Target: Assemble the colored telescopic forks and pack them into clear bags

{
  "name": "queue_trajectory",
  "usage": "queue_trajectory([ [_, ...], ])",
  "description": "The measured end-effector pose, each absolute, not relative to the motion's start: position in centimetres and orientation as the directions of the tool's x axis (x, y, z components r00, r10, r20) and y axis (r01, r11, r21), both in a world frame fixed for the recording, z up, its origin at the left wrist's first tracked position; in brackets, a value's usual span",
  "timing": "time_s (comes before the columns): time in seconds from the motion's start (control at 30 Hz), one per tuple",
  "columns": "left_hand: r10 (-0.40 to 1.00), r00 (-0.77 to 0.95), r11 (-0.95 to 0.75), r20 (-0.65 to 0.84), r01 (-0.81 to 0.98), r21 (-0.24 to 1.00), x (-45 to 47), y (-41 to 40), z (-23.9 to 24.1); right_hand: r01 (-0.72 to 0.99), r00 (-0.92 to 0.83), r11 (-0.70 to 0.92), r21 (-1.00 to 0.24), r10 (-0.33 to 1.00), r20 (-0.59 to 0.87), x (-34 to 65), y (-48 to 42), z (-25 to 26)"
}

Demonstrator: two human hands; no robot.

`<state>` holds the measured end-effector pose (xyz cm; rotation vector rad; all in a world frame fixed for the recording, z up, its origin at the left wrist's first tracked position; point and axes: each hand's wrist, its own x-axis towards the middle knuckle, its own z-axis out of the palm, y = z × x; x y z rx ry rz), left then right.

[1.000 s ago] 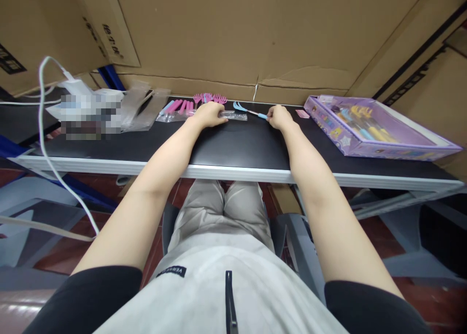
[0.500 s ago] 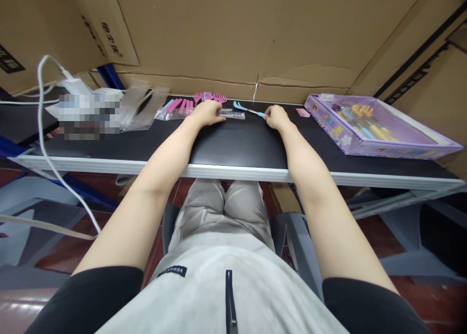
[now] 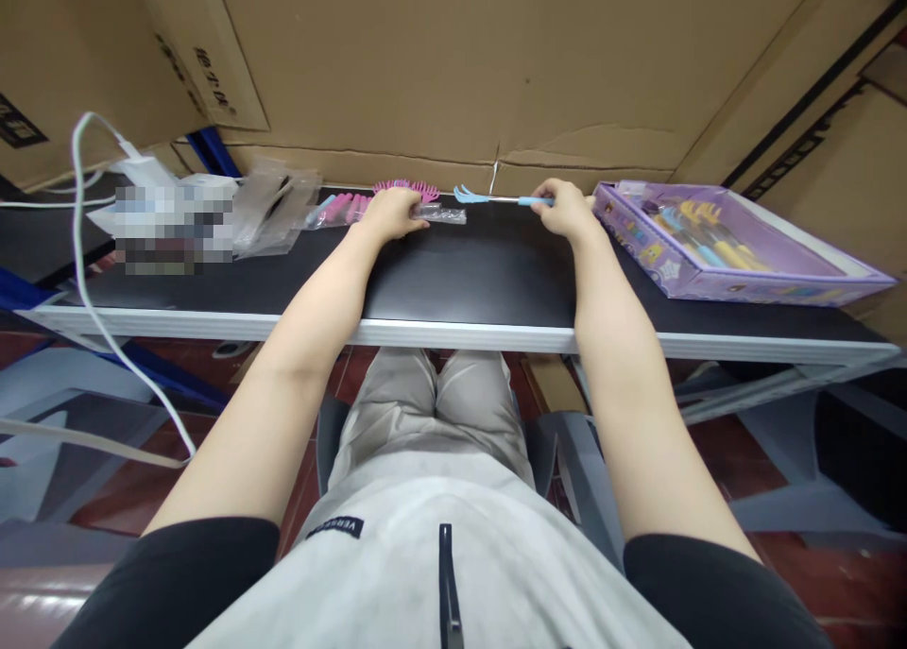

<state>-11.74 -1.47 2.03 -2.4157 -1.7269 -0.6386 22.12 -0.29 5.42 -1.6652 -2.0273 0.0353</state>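
Observation:
My right hand is closed on the blue handle end of a telescopic back scratcher. Its light blue claw head points left and its thin metal rod shows in the middle. My left hand is closed over a narrow clear plastic sleeve, whose right part sticks out past my fingertips. Behind that hand lie several pink back scratchers, claw heads at the back. Their pink handles show to the left of my wrist, partly under clear plastic.
Clear plastic bags lie farther left on the black table, beside a blurred white item with a white cable. On the right stands a purple box holding blue and yellow back scratchers. Cardboard walls the back.
My right hand has moved right and slightly back with the scratcher, which now lies more level. My left hand has shifted slightly left with the sleeve. The small pink card is now hidden.

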Motion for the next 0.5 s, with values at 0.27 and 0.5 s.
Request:
queue_trajectory([
  [0.27, 0.884, 0.244, -0.311, 0.398, 0.944, 0.112, -11.7, -1.2, 1.9, 0.922, -0.165, 0.264, -0.284, 0.93, 0.329, 21.9, -2.9, 7.4],
  [0.5, 0.89, 0.253, -0.311, 0.379, 0.945, 0.099, -11.4, -1.5, 2.0, 0.906, -0.211, 0.306, -0.293, 0.926, 0.314, 21.6, -2.7, 7.1],
])
